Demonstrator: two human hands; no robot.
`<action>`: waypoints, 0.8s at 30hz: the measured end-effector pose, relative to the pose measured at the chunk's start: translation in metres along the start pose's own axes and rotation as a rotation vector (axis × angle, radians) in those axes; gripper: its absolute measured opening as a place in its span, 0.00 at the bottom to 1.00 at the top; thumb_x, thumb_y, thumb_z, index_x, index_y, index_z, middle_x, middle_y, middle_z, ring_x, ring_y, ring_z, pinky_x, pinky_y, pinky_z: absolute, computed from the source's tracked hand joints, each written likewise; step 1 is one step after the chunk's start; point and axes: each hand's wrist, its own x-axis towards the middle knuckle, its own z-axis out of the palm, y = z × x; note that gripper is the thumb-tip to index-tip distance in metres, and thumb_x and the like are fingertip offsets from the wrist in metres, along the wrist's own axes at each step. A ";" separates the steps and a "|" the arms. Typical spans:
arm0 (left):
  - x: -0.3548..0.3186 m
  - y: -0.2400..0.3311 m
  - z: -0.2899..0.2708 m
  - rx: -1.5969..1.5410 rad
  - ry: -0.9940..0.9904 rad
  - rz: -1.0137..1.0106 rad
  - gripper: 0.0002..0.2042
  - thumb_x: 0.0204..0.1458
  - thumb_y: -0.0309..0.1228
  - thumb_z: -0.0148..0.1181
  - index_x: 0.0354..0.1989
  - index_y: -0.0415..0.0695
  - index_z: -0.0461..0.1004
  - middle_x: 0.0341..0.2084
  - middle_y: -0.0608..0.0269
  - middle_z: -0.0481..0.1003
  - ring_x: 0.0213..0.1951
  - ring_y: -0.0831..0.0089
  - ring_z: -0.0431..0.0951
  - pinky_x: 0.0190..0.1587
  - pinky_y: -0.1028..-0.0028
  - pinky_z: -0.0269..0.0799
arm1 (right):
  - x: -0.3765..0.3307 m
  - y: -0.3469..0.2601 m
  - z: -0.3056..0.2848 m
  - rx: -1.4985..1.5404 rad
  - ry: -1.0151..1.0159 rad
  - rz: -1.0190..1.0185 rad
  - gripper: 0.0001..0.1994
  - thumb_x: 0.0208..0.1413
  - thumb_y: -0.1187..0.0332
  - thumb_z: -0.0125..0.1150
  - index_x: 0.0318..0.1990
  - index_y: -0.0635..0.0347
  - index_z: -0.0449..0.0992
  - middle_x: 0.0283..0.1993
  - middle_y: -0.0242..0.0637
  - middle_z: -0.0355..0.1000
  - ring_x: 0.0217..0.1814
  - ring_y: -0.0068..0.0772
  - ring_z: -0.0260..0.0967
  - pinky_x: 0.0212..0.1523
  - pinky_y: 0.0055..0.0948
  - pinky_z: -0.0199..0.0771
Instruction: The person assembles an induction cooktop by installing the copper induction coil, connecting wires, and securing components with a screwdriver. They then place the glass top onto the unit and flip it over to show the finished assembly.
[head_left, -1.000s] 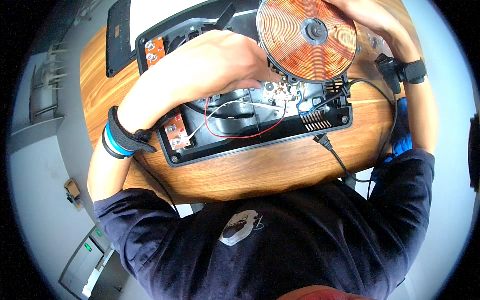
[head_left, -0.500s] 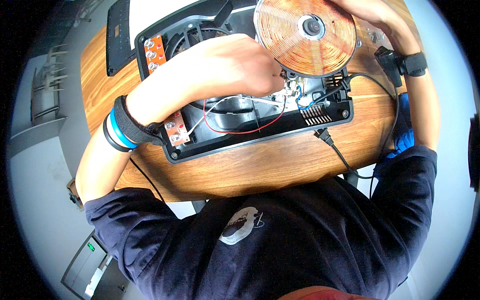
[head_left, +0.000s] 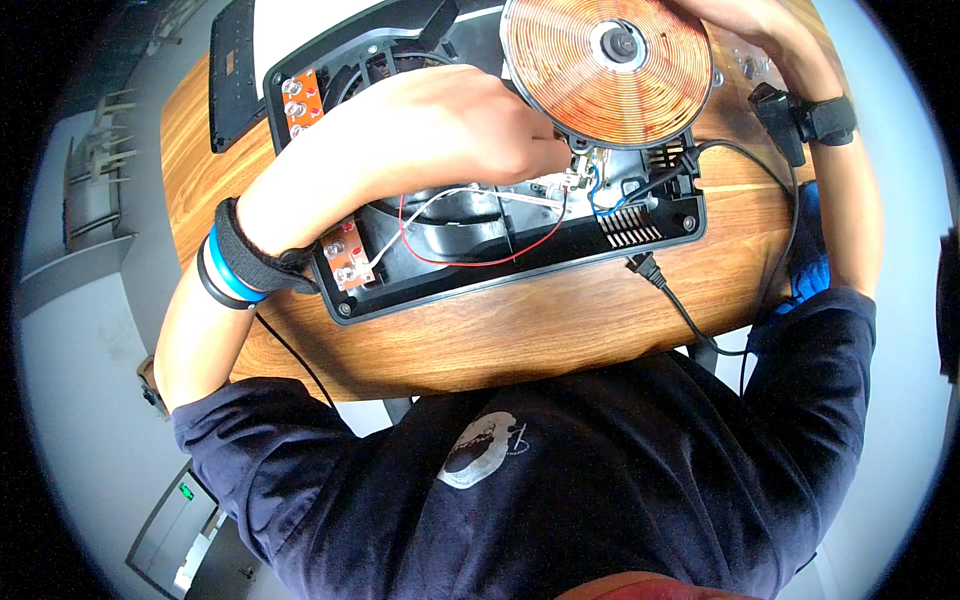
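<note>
Nearest the camera: the person's dark navy shirt fills the lower frame, chest pressed close to the edge of the wooden table (head_left: 520, 350). A black power cord (head_left: 690, 315) hangs off that edge by the right elbow; its plug end lies on the wood just short of the casing, so the unit looks unplugged, sensible with the innards exposed.

On the table sits the opened induction cooker base (head_left: 480, 250), a black plastic tray with the top plate off. A small orange circuit board (head_left: 345, 260) with round buttons sits at its near-left corner, a second one at the far-left corner. A red wire (head_left: 480, 260) and a white wire loop across the fan well toward the centre.

The left hand (head_left: 450, 135) lies across the base, wrist banded in black and blue, fingers pinched together at the terminal cluster under the coil's rim; whether they grip a wire or a screw cannot be told.

Farther: the copper coil disc (head_left: 610, 65) is tilted up on its near edge, evidently to uncover those terminals. The right hand (head_left: 750, 25) curls over its far rim, holding it up.

Against the frame of a second ago, the left forearm has swung further in over the base and the fingertips sit closer to the terminals; the coil stays propped much the same.
</note>
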 end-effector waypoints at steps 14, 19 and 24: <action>-0.003 0.003 0.002 -0.049 0.045 -0.054 0.10 0.55 0.26 0.66 0.46 0.46 0.81 0.36 0.57 0.82 0.36 0.52 0.86 0.34 0.58 0.81 | 0.007 -0.018 0.003 -0.134 0.023 -0.082 0.25 0.83 0.49 0.51 0.62 0.63 0.83 0.48 0.33 0.85 0.48 0.24 0.77 0.53 0.31 0.81; -0.008 0.006 -0.002 -0.031 0.017 -0.058 0.12 0.53 0.26 0.66 0.47 0.43 0.81 0.38 0.57 0.82 0.37 0.51 0.87 0.35 0.58 0.82 | 0.009 -0.023 0.010 -0.012 0.034 -0.089 0.25 0.84 0.50 0.50 0.63 0.63 0.83 0.50 0.32 0.85 0.49 0.23 0.77 0.54 0.31 0.81; -0.013 0.009 -0.007 -0.051 0.019 -0.042 0.13 0.52 0.25 0.66 0.46 0.42 0.80 0.38 0.57 0.83 0.36 0.51 0.87 0.34 0.58 0.83 | 0.006 -0.023 0.014 0.028 0.059 -0.092 0.25 0.84 0.50 0.50 0.64 0.63 0.83 0.52 0.31 0.85 0.51 0.24 0.77 0.56 0.31 0.81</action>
